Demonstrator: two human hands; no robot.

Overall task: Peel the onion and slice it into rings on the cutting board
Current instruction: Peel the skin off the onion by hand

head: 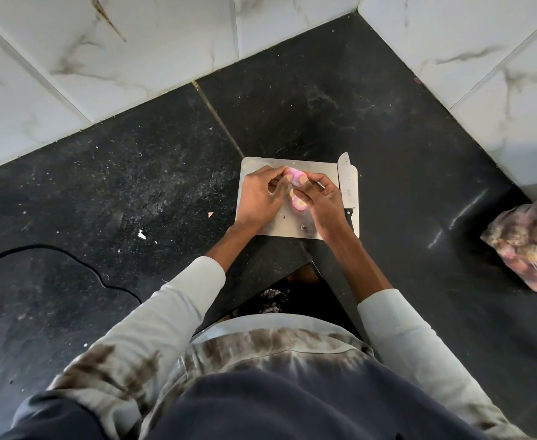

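at the far left a thin black cable snakes across the dark stone counter, and small pale scraps lie scattered on it nearer the middle. right of them sits the metal cutting board, pale and square, in the corner formed by the white marble wall tiles. your left hand is over the board's near-left part, fingers curled together and pinched on the pink onion, which you hold just above the board's far middle. your right hand meets it from the other side, fingertips closed on the same onion. below it, between your two hands, a second pink onion piece shows its cut face; whether it rests on the board or in your right hand is unclear. a small dark scrap lies near the board's front edge. the knife lies flat along the board's right edge, untouched. far right, a plastic bag sits on the counter.
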